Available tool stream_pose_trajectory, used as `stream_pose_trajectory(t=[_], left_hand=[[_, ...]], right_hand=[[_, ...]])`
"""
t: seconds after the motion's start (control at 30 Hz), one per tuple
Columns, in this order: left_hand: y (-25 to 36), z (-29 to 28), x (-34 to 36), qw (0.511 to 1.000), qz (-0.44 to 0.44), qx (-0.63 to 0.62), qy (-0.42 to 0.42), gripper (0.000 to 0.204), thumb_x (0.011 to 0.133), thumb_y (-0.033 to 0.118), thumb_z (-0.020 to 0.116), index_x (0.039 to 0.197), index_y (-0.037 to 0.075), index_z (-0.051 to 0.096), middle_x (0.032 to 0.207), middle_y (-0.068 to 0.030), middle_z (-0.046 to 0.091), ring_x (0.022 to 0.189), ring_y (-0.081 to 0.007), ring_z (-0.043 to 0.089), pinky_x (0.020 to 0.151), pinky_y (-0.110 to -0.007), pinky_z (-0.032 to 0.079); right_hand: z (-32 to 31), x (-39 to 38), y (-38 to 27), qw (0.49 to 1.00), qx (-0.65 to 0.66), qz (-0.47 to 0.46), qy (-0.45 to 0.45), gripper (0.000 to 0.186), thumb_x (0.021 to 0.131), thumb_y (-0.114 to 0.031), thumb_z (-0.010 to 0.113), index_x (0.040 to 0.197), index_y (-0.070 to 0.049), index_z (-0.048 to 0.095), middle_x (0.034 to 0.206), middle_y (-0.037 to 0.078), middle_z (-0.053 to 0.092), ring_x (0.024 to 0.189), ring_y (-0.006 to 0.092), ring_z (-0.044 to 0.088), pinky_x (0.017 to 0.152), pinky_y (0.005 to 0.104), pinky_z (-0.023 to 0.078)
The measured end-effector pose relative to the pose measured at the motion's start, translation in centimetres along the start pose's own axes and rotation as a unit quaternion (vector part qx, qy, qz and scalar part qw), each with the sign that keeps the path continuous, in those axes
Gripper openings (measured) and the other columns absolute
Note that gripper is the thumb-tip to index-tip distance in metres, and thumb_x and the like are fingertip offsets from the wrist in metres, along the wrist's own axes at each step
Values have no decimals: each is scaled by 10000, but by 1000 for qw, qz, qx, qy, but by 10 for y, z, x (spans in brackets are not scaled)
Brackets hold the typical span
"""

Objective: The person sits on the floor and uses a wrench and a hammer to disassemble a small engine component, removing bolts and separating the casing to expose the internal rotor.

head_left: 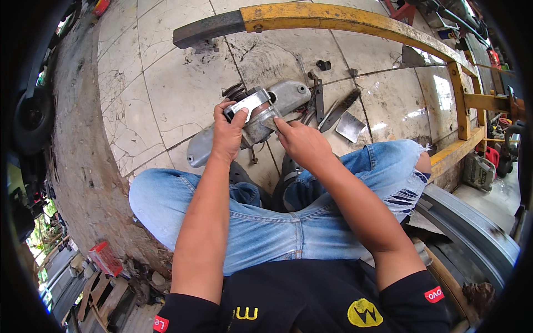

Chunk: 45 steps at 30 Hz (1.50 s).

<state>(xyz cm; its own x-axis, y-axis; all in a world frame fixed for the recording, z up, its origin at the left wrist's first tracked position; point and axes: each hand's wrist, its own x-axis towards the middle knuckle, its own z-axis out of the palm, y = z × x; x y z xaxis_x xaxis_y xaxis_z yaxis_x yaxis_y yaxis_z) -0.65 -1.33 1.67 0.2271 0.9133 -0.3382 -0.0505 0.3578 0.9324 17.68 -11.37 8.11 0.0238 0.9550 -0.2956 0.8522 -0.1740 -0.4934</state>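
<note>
Both hands are closed on things: the left hand [227, 133] grips a shiny metal piece [251, 104] with its thumb on top, and the right hand [305, 145] pinches a small flat grey plate [268, 119] between thumb and fingers. This plate is against the near right side of the shiny piece, or very close to it (the touching edge is too small to tell).

Largest is the tiled floor [183, 83], which is pale and has dark stains and cracks. Across its far side goes a yellow frame [311, 16], with a dark left end, and it bends down along the right. Between the frame and the person's legs in blue jeans [261, 230] lies a long grey metal part [291, 94], slanting from near left to far right, just in front of the crossed legs. The shiny piece sits over its middle; whether they are joined, I cannot tell. At the far left, a black wheel [34, 119] stands well apart from the hands, and a red box [105, 258] is at the near left.

Smaller are a brush [347, 105] with dark bristles, a dark flat bar [319, 100] on its left, and a square metal sheet [351, 127] on its near side. Smallest is a black part [323, 65], beyond the bar.
</note>
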Motion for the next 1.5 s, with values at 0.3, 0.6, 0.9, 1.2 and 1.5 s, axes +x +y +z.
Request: stream_pose_trajectory(t=[0.3,0.6,0.9,1.2,1.5], left_hand=[[2,2,-2,1000,-3,-3,-1,457,877,210,732,1217,63,464,1346,-95,420,1149,-187,468,976,-308,412],[3,3,-2,1000,-8,-1,-4,452,889,205,719,1226,63,454,1326,-93,435,1124,-176,477,946,-296,430],[-1,2,-1,1000,20,22,5,457,889,209,720,1229,65,453,1304,-89,452,1116,-173,479,952,-304,428],[-4,1,-1,1000,12,14,7,461,877,206,731,1217,51,461,1346,-112,421,1190,-209,455,1016,-323,390],[-1,2,-1,999,16,45,6,484,879,235,731,1231,46,458,1379,-124,408,1199,-219,452,1023,-317,386]], right_hand=[[-1,-1,-4,1000,8,2,7,392,965,-285,534,1321,-122,514,901,178,645,800,390,650,680,491,517],[-6,-1,-8,1000,5,5,0,390,955,-264,543,1307,-100,510,894,185,642,786,398,652,668,504,517],[-8,-2,-11,999,-16,21,-29,372,956,-267,543,1292,-110,514,895,190,641,790,385,659,674,490,521],[-4,-2,-14,999,-16,37,-16,389,950,-265,552,1306,-113,516,903,189,633,797,390,656,687,486,523],[-1,1,-11,1000,-16,27,1,406,938,-255,562,1315,-110,516,909,196,635,811,393,657,691,486,523]])
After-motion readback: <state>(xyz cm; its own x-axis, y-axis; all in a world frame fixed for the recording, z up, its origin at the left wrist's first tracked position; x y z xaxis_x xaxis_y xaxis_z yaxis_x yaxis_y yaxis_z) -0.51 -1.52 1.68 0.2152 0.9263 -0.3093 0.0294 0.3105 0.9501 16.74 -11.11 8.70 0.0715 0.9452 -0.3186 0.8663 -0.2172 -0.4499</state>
